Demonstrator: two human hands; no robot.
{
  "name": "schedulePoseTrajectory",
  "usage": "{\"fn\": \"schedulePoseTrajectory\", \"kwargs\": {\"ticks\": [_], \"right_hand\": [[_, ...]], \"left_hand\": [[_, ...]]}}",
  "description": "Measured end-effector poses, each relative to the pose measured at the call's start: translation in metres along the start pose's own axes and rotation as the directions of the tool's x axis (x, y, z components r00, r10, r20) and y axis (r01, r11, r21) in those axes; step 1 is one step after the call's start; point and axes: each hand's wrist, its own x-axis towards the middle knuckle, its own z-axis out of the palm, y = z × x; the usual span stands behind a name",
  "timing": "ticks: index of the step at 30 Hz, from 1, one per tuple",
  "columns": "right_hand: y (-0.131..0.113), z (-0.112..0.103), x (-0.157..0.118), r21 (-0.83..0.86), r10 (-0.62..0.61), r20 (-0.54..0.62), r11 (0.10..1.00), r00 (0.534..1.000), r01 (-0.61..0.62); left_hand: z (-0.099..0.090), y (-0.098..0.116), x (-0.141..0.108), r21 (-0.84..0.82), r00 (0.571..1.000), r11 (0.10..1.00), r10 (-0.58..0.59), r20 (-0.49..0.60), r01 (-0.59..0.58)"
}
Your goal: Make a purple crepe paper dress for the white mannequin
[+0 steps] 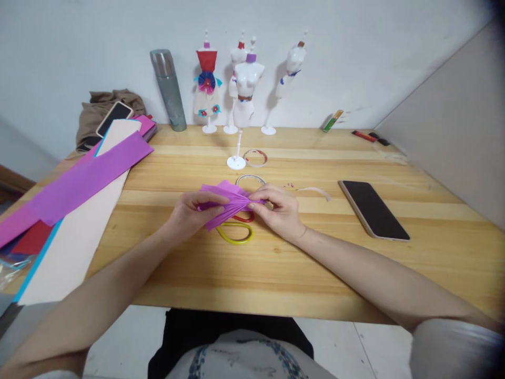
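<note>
A piece of purple crepe paper (225, 202) is gathered into a pleated fan between my hands. My left hand (194, 210) pinches its wide, spread side between thumb and fingers. At the narrow gathered point, my right hand (278, 209) squeezes the pleats together with thumb and fingertips. Beneath the paper lie scissors with a yellow handle (237, 241) and a red handle (245, 217); their blades are hidden. Just behind the paper, a roll of tape (251, 178) rests on the wooden table (300, 284).
White mini mannequins (249, 79) stand along the back, one in a red and white paper dress (207, 66). A thermos (169, 89) leans at the wall. Crepe paper strips (94, 173) cover the left side. A phone (373, 209) lies right, a glue tube (332, 121) behind.
</note>
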Motion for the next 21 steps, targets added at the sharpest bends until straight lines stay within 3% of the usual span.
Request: {"fn": "schedulePoseTrajectory", "kwargs": {"ticks": [6, 11, 21], "right_hand": [[0.0008, -0.0005, -0.0002, 0.046, 0.003, -0.023, 0.999, 1.000, -0.002], [-0.0001, -0.0007, -0.0004, 0.054, 0.017, -0.026, 0.998, 1.000, -0.016], [-0.0004, -0.0019, 0.0003, 0.022, 0.041, -0.008, 0.999, 0.999, -0.041]], "left_hand": [[-0.0014, -0.0028, 0.0000, 0.031, 1.000, 1.000, 0.004, -0.021, -0.004], [-0.0031, -0.0032, 0.0018, -0.038, 0.999, 0.999, -0.032, -0.039, 0.030], [-0.0043, -0.0041, 0.0047, 0.004, 0.996, 1.000, 0.007, -0.094, -0.007]]}}
